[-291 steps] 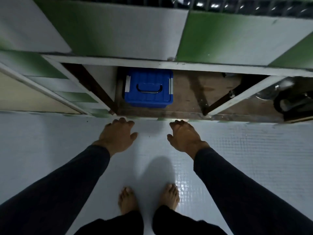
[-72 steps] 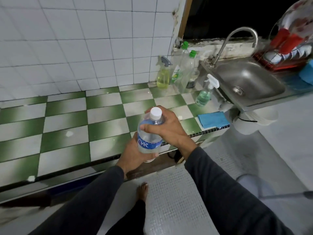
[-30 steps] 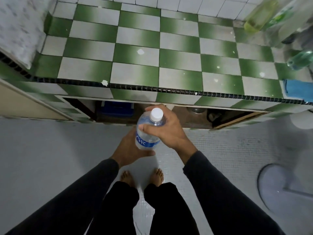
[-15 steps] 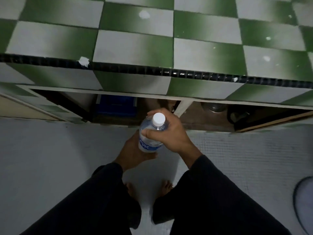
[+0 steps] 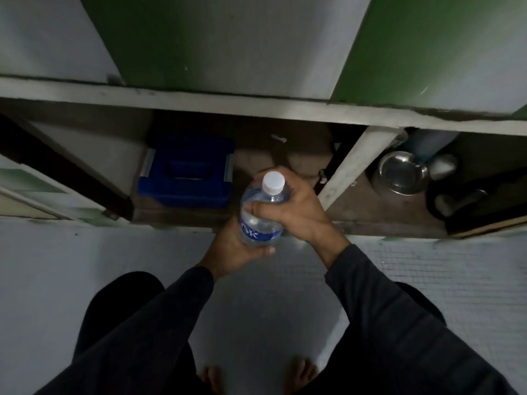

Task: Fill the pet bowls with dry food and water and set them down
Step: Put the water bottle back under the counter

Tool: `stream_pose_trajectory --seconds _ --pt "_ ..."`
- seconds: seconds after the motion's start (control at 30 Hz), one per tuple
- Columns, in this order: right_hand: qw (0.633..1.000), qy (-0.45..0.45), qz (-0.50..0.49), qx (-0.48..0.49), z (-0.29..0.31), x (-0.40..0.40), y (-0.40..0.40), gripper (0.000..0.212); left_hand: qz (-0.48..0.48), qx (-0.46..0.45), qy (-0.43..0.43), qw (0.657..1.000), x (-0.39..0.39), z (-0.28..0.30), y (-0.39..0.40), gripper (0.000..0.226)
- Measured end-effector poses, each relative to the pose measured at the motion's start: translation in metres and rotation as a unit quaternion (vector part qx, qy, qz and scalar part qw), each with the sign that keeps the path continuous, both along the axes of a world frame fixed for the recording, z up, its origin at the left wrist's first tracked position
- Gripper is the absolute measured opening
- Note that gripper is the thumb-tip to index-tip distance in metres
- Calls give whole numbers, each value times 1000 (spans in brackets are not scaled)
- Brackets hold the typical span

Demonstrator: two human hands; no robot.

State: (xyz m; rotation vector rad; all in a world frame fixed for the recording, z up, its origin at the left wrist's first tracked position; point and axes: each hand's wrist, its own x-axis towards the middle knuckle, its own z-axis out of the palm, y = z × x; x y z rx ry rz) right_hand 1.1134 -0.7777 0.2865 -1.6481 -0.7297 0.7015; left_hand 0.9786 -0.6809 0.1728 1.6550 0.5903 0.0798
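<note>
Both hands on the clear plastic water bottle with white cap (image 5: 261,212): left hand (image 5: 236,249) cradles its base, right hand (image 5: 291,208) wraps its shoulder, steadying it upright, cap on. Round steel bowl (image 5: 399,173) waits at two o'clock inside the cupboard, blue plastic box (image 5: 185,173) at eleven.

Under the counter (image 5: 256,106) an upright post (image 5: 352,169) splits the space in two. A box (image 5: 185,175) sits in the left compartment, a bowl (image 5: 400,173) in the right (far behind it, a round vessel). The bottle (image 5: 261,215) is near, between them.
</note>
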Motion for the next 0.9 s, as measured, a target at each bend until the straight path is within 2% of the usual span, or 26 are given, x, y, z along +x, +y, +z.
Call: stream_pose_trajectory --seconds 0.2,0.33,0.5,0.63,0.77,0.9 --pt "1000 -5 -8 13 -33 20 20 61 -1 -16 -42 999 26 -36 21 95" --pt "1000 -20 -6 5 -47 39 33 57 17 -21 -40 999 43 -53 30 99" --pt "999 -39 -10 -7 -64 63 46 41 34 -16 -34 999 66 -72 42 93" --pt "998 -52 -22 -3 -77 79 60 38 56 -24 -39 997 90 -90 50 85" --pt "999 -46 -27 -10 -90 92 69 29 75 10 -44 996 107 -106 53 88" --pt "999 -36 -37 -12 -106 104 76 30 61 29 -40 997 120 -121 63 86"
